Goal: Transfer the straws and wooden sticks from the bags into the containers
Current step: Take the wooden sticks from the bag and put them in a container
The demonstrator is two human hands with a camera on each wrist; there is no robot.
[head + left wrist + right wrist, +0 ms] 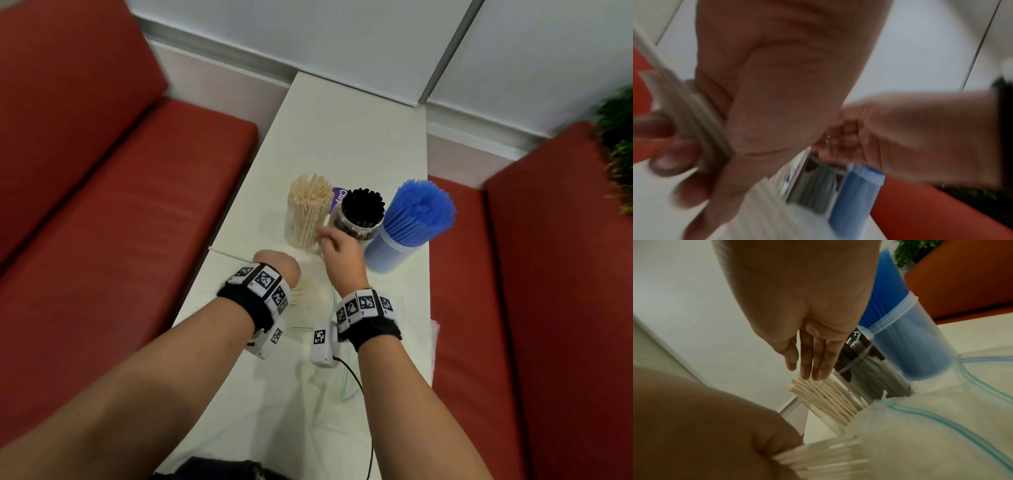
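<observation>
Your left hand (278, 265) gripped a bundle of wooden sticks (818, 459) low over the clear bag (941, 426) on the near worktop (342, 137). Your right hand (339, 248) had straight, relaxed fingers (809, 363) touching the stick tips in the clear jar (306, 214), holding nothing. To the right of that jar stood the jar of black straws (359, 214), then the container of blue straws (407, 222). One loose stick (226, 254) lay left of your hands. The clear jar looked already crowded, so forcing in more sticks could have spilled some or tipped it against its close neighbours.
</observation>
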